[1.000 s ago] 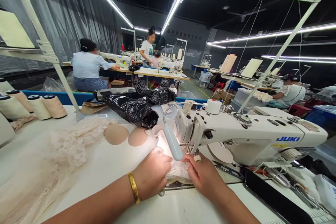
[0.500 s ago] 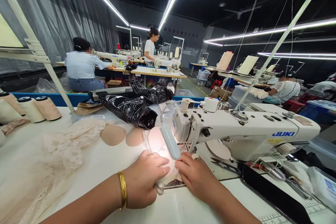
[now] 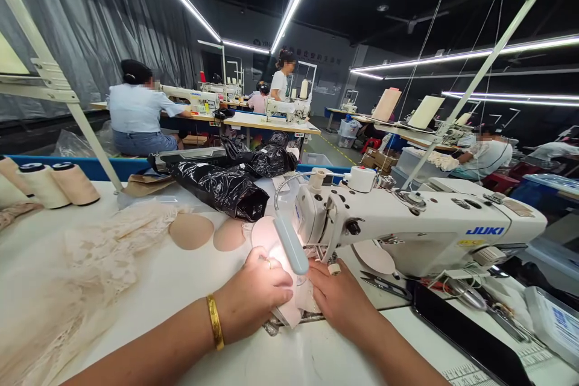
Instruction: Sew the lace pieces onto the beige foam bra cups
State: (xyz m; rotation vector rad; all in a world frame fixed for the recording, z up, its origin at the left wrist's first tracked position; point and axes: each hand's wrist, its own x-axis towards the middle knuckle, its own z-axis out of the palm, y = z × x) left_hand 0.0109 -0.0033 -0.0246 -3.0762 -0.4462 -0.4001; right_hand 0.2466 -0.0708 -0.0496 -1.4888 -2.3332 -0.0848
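My left hand, with a gold bangle on the wrist, presses down on a pale pink fabric piece in front of the needle of a white JUKI sewing machine. Its fingers are curled over the fabric. My right hand lies on the same piece from the right, fingers bent and gripping its edge under the machine's lamp. Part of the fabric is hidden beneath both hands.
Two beige bra cups lie left of the needle, with a lace pile further left. Black plastic bags sit behind. Thread cones stand at the far left. Scissors lie under the machine arm. Other people work at distant tables.
Both hands have drawn the fabric slightly toward me, and a pink edge now shows between them. The camera has shifted a little, and a standing person in the background has walked to the right.
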